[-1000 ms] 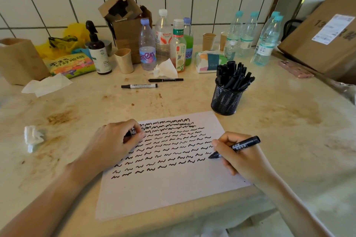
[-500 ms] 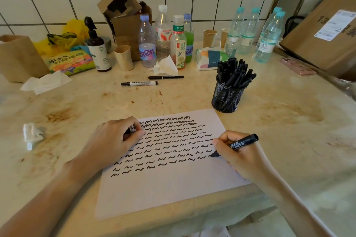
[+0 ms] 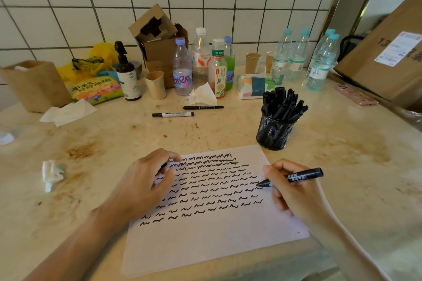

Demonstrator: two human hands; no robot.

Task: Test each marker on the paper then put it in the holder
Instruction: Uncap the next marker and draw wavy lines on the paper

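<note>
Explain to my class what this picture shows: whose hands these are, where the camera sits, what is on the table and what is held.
The camera is worn on a person's head, looking down at their own two hands. The right hand grips an uncapped black marker, tip on the white sheet of paper covered with black squiggles. The left hand rests on the sheet, fingers curled round something small and dark, seemingly the cap. Behind stands a black mesh holder full of markers. Two more capped markers lie on the stained beige table, near bottles and tissues.
</note>
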